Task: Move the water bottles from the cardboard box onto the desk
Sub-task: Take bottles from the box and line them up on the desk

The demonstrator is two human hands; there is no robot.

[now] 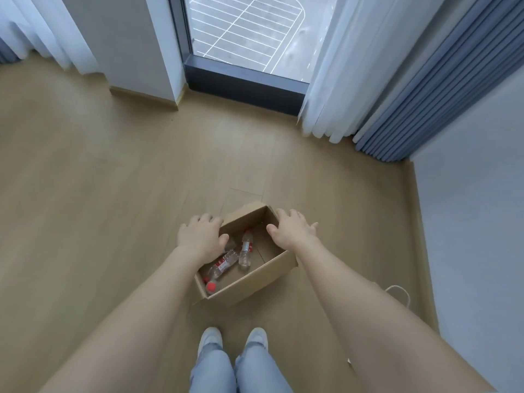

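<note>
An open cardboard box [255,280] stands on the wooden floor in front of my feet. Clear water bottles with red caps and red labels lie inside it: one [246,249] near the middle, one [222,265] slanting along the left side, and a red cap [211,286] shows in the near left corner. My left hand [200,239] is over the box's left wall with fingers spread, hiding part of the contents. My right hand [289,231] is at the right wall's far end, fingers apart. Whether either hand grips the cardboard is unclear. No desk is in view.
A floor-length window [243,35] with a dark sill lies ahead, white sheer curtains [334,80] and a blue-grey curtain [425,89] to the right. A white wall [476,222] runs along the right, with a white cord [401,293] on the floor beside it. Open floor stretches left.
</note>
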